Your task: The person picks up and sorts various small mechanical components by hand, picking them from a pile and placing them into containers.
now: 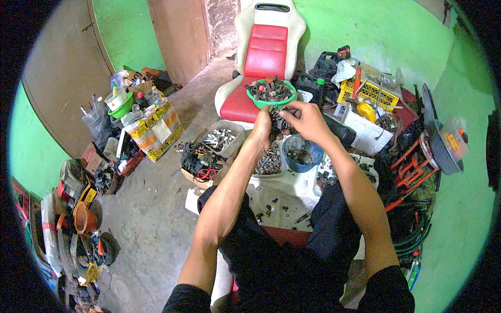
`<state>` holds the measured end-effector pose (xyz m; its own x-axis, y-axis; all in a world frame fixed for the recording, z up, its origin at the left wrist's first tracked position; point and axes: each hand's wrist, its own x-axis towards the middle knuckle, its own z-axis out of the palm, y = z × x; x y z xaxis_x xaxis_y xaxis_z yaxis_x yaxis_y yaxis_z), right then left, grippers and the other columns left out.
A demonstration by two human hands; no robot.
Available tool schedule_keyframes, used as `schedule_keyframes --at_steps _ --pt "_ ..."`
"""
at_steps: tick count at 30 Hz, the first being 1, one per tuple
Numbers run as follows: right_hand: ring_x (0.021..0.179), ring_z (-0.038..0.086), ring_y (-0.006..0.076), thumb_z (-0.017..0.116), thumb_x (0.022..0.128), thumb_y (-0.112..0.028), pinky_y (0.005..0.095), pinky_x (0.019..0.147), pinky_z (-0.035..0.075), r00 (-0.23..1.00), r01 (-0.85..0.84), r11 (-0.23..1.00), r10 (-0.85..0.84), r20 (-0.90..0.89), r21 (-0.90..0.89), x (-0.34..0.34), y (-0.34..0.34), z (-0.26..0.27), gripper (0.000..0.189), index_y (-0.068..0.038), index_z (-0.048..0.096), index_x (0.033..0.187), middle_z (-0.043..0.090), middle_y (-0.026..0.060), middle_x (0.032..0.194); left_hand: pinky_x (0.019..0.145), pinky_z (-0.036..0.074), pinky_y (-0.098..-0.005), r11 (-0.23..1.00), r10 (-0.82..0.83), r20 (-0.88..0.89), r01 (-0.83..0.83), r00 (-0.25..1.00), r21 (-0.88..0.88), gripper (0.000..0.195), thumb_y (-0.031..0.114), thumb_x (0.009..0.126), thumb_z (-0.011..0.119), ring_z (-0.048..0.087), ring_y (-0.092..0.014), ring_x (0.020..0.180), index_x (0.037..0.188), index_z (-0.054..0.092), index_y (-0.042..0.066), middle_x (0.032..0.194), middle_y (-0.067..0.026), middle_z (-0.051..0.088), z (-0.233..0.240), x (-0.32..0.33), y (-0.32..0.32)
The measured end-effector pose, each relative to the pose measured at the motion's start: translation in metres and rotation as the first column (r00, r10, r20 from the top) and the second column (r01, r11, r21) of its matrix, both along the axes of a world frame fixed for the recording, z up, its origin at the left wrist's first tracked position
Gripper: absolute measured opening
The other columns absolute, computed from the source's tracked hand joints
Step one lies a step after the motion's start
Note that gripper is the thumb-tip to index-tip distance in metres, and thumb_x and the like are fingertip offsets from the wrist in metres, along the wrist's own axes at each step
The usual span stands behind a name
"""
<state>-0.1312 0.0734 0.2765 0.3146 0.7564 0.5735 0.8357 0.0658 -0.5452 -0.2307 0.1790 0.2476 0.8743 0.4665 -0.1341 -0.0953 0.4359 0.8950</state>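
My left hand (pixel 263 127) and my right hand (pixel 307 119) are close together, both on a cluster of small dark parts (pixel 278 119) whose kind I cannot tell. Just beyond them, a green plastic basin (pixel 290 102) heaped with mixed small parts rests on the red and white car seat (pixel 239 102). Below my hands stands a blue plastic container (pixel 303 166) with small pieces inside. Left of it, partly behind my left forearm, is a clear tub of metal parts (pixel 269 160). Loose dark bits lie on a white cloth (pixel 289 199) between my knees.
A clear bin of metal sockets or fittings (pixel 219 137) and a box of black cables (pixel 199 162) sit left of my forearm. A taped carton (pixel 154 131) stands farther left. At right are a yellow crate (pixel 364 92), a black jerrycan (pixel 311 88) and an orange metal frame (pixel 415 166).
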Motion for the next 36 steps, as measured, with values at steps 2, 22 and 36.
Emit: schedule_keyframes --at_steps 2,22,36 --pt "0.054 0.053 0.0147 0.067 0.079 -0.022 0.0301 0.051 0.042 1.0 0.001 1.0 -0.001 0.003 0.018 -0.002 -0.002 0.003 0.028 -0.002 0.064 0.098 0.061 0.0105 0.068 0.041 0.034 -0.0275 0.999 -0.036 0.01 0.036 0.999 -0.019 0.045 0.045 0.09 0.024 0.052 -0.017 0.052 0.091 0.056 0.014 0.072 -0.0022 0.058 0.0 -0.002 0.002" --pt "0.079 0.052 0.0153 0.051 0.089 -0.03 0.0261 0.069 0.041 0.467 -0.161 0.969 0.244 -0.85 0.189 0.031 0.003 -0.022 0.028 -0.009 0.056 0.107 0.059 0.0047 0.096 0.051 0.049 -0.0285 0.938 -0.253 0.127 0.275 0.959 -0.209 0.041 0.038 0.093 0.028 0.06 -0.018 0.065 0.095 0.057 0.009 0.077 -0.004 0.061 0.007 -0.012 -0.006" --pt "0.047 0.031 0.0035 0.055 0.089 -0.027 0.0202 0.044 0.023 0.379 -0.223 0.971 0.163 -0.911 0.081 0.008 -0.007 -0.004 0.016 -0.01 0.054 0.091 0.044 -0.0049 0.068 0.041 0.046 -0.0238 0.969 -0.118 0.074 0.131 0.99 -0.21 0.044 0.041 0.092 0.03 0.056 -0.016 0.053 0.093 0.058 0.006 0.074 -0.009 0.062 0.0 -0.01 0.008"
